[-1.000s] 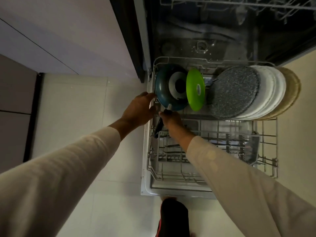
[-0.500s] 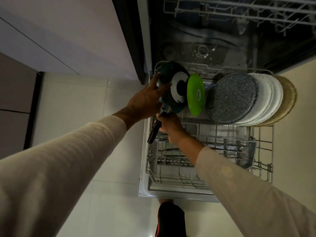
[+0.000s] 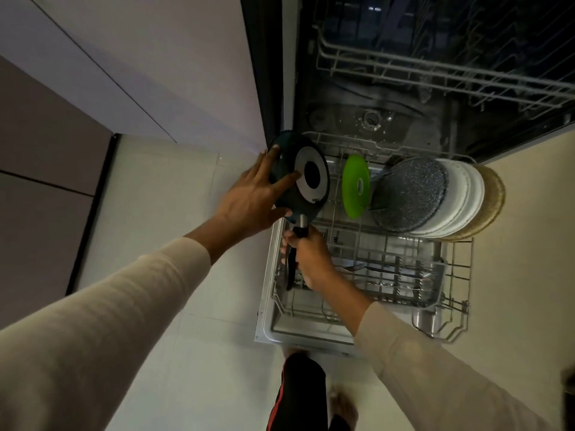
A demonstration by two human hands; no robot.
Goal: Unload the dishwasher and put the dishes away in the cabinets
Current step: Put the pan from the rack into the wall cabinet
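pan [image 3: 311, 178] left of small plate [image 3: 355, 185] | plate stack [image 3: 463, 197] rightmost | cutlery [image 3: 373, 269], apparently, in rack [image 3: 457, 275]

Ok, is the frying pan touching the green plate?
Apart. The head view shows bare wires of the lower rack between the frying pan rim and the green plate.

Plain beige left sleeve [image 3: 109, 306] and right sleeve [image 3: 435, 368] reach the wrists; left hand [image 3: 249, 200] and right hand [image 3: 311, 256] are bare. At the near edge, a black trouser leg [image 3: 303, 393] with a red side stripe, beside a bare foot [image 3: 342, 405]

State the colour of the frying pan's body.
Dark teal, on the round black-handled frying pan; head view.
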